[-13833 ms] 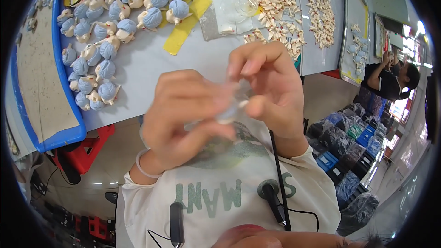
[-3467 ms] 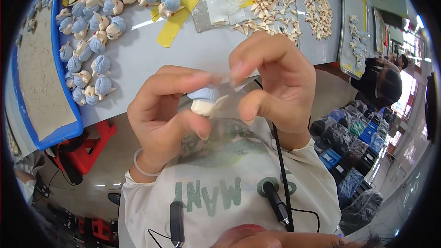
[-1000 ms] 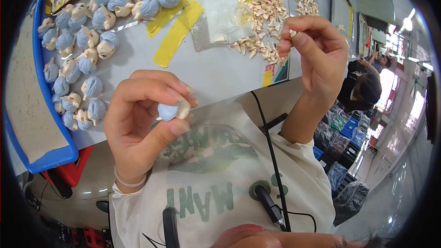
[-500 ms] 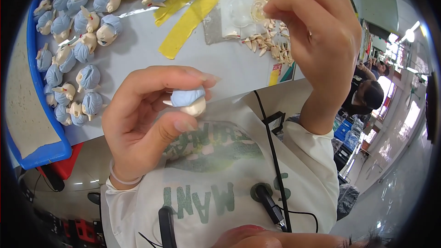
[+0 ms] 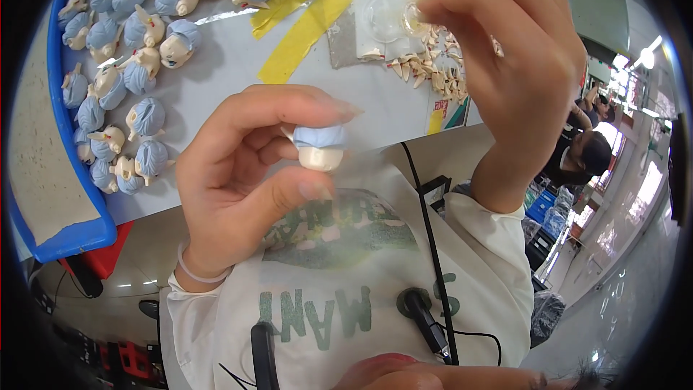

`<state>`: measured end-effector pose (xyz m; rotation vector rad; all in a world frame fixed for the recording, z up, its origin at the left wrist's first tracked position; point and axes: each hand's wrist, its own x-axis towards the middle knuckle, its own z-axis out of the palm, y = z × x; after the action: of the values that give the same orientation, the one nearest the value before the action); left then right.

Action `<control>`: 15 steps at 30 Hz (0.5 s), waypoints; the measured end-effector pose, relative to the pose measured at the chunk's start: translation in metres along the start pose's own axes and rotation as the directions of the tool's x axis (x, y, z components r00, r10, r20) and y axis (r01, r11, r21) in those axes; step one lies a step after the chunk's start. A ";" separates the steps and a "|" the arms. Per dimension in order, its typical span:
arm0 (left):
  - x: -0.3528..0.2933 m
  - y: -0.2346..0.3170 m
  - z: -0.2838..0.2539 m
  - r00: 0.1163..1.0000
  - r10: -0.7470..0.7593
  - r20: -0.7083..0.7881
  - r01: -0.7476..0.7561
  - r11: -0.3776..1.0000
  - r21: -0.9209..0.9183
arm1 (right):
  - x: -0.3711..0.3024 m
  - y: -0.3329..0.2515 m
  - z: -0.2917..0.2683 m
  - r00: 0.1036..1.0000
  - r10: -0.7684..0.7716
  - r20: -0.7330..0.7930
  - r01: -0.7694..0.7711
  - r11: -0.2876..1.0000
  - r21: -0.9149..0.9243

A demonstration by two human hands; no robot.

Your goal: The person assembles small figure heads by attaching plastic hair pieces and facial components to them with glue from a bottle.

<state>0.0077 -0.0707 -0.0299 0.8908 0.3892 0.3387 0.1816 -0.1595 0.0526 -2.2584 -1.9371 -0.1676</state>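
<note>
Between the thumb and fingers of my left hand (image 5: 231,184) is a small toy figure head (image 5: 320,149) with light blue moulded hair and a cream lower part. A pale pointed ear sticks out on its left side. My right hand (image 5: 516,58) is raised over the right of the table, its fingers curled in a pinch; anything between them is hidden. Just left of those fingertips lie clear round shallow dishes (image 5: 382,20). Around and below them, small cream pointed pieces (image 5: 442,66), some with reddish tips, are scattered in a pile.
Many similar blue-haired toy heads (image 5: 147,117) stand in rows at the left, beside a blue-rimmed tray (image 5: 110,227). Yellow tape strips (image 5: 303,32) cross the grey table. A black cable (image 5: 426,224) hangs before my shirt. Other people (image 5: 583,152) sit far right.
My left hand has moved slightly right and up, and the toy head has turned in its fingers. My right hand has shifted a little right, staying in its pinch.
</note>
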 end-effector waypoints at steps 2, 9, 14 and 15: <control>0.002 -0.001 0.000 1.000 -0.001 0.000 0.001 1.000 -0.017 | 0.002 -0.003 -0.004 1.000 -0.025 -0.003 0.025 0.999 -0.029; -0.004 -0.001 0.005 0.999 -0.017 -0.027 0.018 1.000 0.025 | -0.020 -0.020 0.003 0.998 0.057 -0.033 -0.023 0.774 0.633; -0.009 -0.009 0.005 1.000 0.027 0.011 -0.026 0.995 -0.092 | -0.029 -0.027 0.007 0.989 0.148 0.020 -0.121 0.714 0.690; -0.010 -0.011 0.005 0.995 0.089 0.055 -0.077 0.977 -0.197 | -0.030 -0.027 0.007 0.989 0.146 0.029 -0.124 0.700 0.703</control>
<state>0.0029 -0.0845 -0.0336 0.7247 0.2555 0.4171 0.1501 -0.1829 0.0411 -1.8236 -1.4389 0.4855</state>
